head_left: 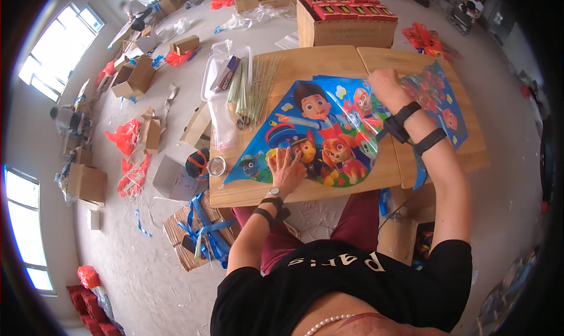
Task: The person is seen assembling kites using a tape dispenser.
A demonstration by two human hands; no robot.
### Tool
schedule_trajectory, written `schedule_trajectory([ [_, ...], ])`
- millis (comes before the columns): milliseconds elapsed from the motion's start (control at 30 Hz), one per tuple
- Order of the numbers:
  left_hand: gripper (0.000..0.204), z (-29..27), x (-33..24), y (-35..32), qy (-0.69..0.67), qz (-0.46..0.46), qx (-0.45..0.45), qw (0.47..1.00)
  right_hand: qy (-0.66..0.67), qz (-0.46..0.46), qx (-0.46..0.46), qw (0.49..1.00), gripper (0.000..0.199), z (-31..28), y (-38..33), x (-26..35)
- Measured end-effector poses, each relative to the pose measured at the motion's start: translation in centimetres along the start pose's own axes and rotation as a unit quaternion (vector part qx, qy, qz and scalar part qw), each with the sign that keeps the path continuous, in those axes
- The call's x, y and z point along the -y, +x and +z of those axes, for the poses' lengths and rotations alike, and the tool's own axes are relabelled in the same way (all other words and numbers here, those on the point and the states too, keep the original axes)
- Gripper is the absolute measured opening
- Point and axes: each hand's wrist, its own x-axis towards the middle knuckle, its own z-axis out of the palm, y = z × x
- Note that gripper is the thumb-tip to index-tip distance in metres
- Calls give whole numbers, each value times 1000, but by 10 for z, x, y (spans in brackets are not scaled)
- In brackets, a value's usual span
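A colourful cartoon-printed kite sail [320,139] with a blue ground lies spread on the light wooden table [294,192]. My left hand [286,171] rests flat on its lower left part, fingers spread. Over the upper right of the sail, my right hand [386,89] is closed with its fingers curled under; whatever it grips is hidden. To the right of that arm, another printed part [443,104] in blue and red covers the table. From the table's front edge a blue strip [420,174] hangs down.
Thin pale sticks [255,89] lie bundled at the table's left, beside a clear plastic bin [207,86]. A tape roll [217,166] stands at the left corner. Behind the table is a carton [346,33] topped with red boxes. Cartons [135,77] and red bags [124,137] litter the floor.
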Motion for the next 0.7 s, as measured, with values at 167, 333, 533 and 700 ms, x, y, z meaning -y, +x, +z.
schedule_trajectory([
  [167, 65, -2, -8, 7, -27, -26, 24, 999, 194, -30, 132, 972, 18, -43, -10, 41],
  [333, 59, -13, 6, 7, -64, -52, 27, 996, 567, 20, 210, 796, 26, -33, -38, 76],
  [533, 49, -46, -14, 3, -120, -55, -88, 987, 837, 182, 211, 471, 27, 33, -115, 154],
  [700, 50, -46, -47, -10, -152, 7, -119, 981, 776, 227, 139, 572, 22, 112, -152, 240],
])
